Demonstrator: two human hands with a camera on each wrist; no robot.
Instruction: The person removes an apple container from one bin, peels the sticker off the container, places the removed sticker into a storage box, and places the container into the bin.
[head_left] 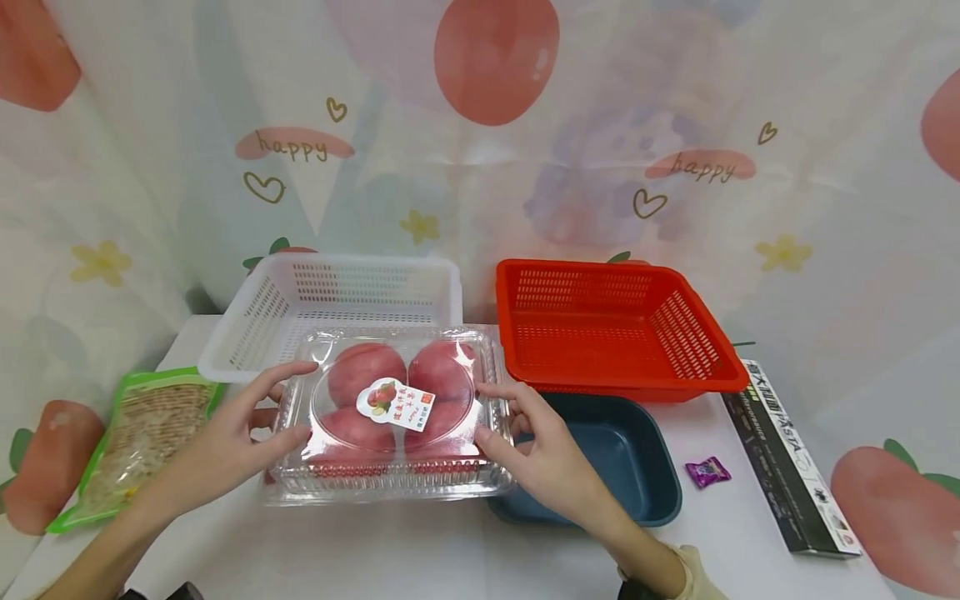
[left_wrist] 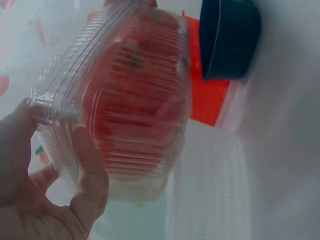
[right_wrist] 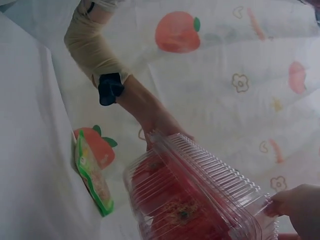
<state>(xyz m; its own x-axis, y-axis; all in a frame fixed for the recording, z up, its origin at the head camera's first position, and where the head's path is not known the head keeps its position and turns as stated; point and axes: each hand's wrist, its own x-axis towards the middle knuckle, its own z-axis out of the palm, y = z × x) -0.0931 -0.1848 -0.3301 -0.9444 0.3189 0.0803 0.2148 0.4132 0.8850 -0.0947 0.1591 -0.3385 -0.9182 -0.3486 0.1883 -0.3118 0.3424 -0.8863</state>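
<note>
In the head view a clear plastic clamshell box (head_left: 465,485) of red apples (head_left: 366,372) is held up over the table, its lid closed. A white label (head_left: 408,406) with a fruit picture lies across the lid's middle. My left hand (head_left: 232,437) grips the box's left edge, and my right hand (head_left: 543,450) grips the right edge. The left wrist view shows the left hand (left_wrist: 65,200) pinching the rim between thumb and fingers. From the right wrist, the right hand (right_wrist: 305,210) is partly cut off by the frame as it holds the rim.
Behind the box stands a white basket (head_left: 225,333), with a red basket (head_left: 622,385) to its right. A dark blue tub (head_left: 663,467) is below the red one. A purple wrapped candy (head_left: 707,472), a black-and-white pasta box (head_left: 795,467) and a green-edged food bag (head_left: 142,433) lie at the sides.
</note>
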